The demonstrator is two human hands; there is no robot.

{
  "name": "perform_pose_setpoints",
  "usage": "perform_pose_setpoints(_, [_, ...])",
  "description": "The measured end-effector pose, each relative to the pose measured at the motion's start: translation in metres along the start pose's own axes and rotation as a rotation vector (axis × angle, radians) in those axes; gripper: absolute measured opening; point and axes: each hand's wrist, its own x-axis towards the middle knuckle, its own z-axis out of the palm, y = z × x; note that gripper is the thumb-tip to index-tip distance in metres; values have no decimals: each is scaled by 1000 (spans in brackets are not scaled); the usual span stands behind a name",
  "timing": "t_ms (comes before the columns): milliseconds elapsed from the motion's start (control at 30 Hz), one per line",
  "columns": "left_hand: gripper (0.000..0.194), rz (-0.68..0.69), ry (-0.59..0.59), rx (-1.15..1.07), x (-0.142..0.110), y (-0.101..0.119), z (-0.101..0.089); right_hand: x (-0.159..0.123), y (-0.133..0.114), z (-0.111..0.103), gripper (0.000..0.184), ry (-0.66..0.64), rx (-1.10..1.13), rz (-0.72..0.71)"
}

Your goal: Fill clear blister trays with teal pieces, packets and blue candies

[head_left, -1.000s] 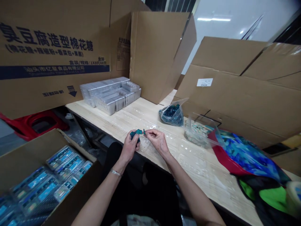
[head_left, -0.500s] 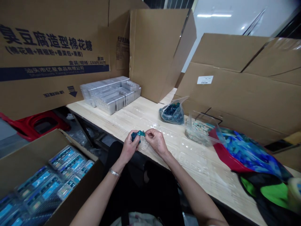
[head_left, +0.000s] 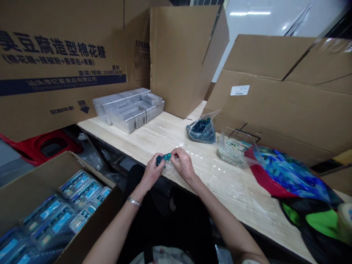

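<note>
Near the front edge of the wooden table (head_left: 162, 132), my two hands are close together. My left hand (head_left: 151, 172) is closed around a small teal piece (head_left: 166, 157), with darker blue-green bits (head_left: 159, 159) showing between its fingers. The thumb and forefinger of my right hand (head_left: 181, 161) pinch the teal piece's right end. It is too small to tell its exact kind. Beyond my hands, a clear plastic bag (head_left: 202, 130) of dark teal pieces leans on the table. A clear plastic tub (head_left: 232, 150) with small pale pieces stands right of the bag.
Clear plastic trays (head_left: 129, 110) are stacked at the back left. A red basin (head_left: 264, 179) heaped with blue pieces (head_left: 294, 176) sits on the right, beside a black and green cloth (head_left: 321, 223). An open carton (head_left: 101, 205) of packed clear boxes is at left, near a red stool (head_left: 52, 145).
Both hands have shifted very slightly to the right with the teal piece between them. The camera view has tilted a little; the other things stand as before.
</note>
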Motion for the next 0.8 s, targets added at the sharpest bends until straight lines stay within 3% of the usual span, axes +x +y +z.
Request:
perform_pose_setpoints(100, [22,-12,-22,-16,1,-2,0,-1,2,0,9,22,59,18])
perform_pose_setpoints(267, [28,-106,-22,-249,5,2,3,1,1,-3,8,-62,226,57])
perform_pose_setpoints(433, [30,-171,-74,-345,10,3,4,4,11,-6,15,-131,528,306])
perform_pose_setpoints(567, [30,-190,-142,-520,15,-1,7,6,22,-8,25,-101,727,491])
perform_pose_setpoints(700, [28,-157,-180,-621,27,0,12,13,26,-8,26,-16,773,569])
perform_pose_setpoints(800, [27,-153,-154,-708,44,5,12,32,31,-10,28,-10,691,536])
